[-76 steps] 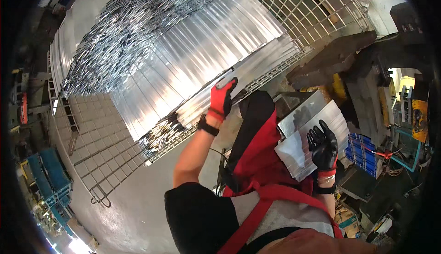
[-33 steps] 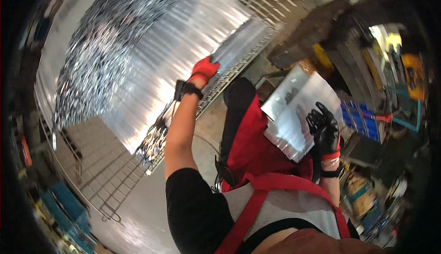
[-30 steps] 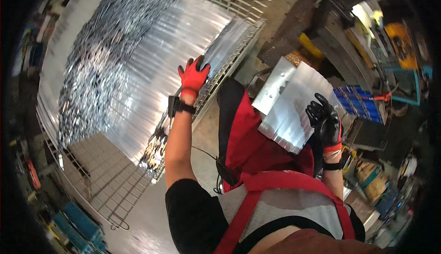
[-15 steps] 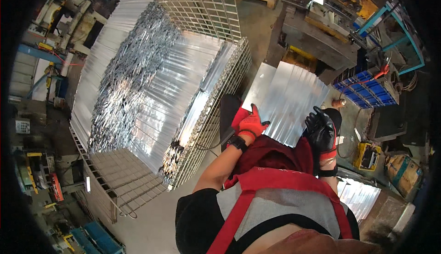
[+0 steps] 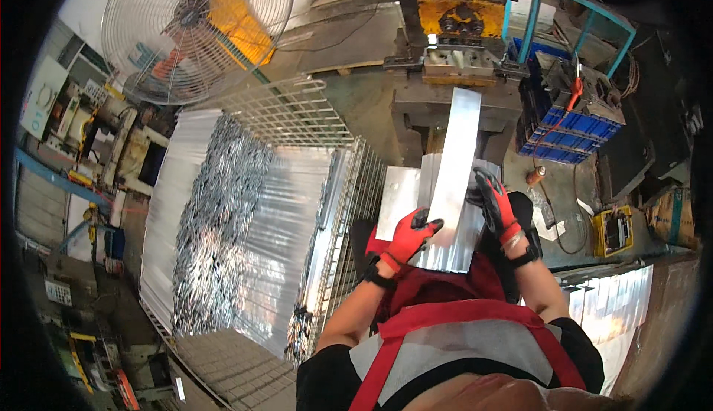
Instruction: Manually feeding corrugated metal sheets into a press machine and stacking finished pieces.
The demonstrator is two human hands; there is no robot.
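Note:
One long shiny metal strip (image 5: pixel 458 144) is raised over the stack of metal strips (image 5: pixel 445 259) on my lap. Its far end reaches toward the press. My left hand (image 5: pixel 412 239), in a red glove with dark fingertips, grips the near left edge, thumb on top. At the right edge, farther up, my right hand (image 5: pixel 492 204) in a red and black glove has its fingers and thumb around the strip; part of that grip is hidden. A flat silvery plate (image 5: pixel 396 197) lies left of the stack.
A wire cage (image 5: pixel 358 188) full of stacked metal strips (image 5: pixel 286 218) stands at my left. Ahead is a press (image 5: pixel 460 21), with blue crates (image 5: pixel 568 132) to its right. Farther off are a large fan (image 5: pixel 189 17) and a yellow tray (image 5: pixel 613 230).
A single strip has come up off the stack, between both hands. My right hand, earlier apart at the stack's right, now meets the strip. The view has swung toward the press.

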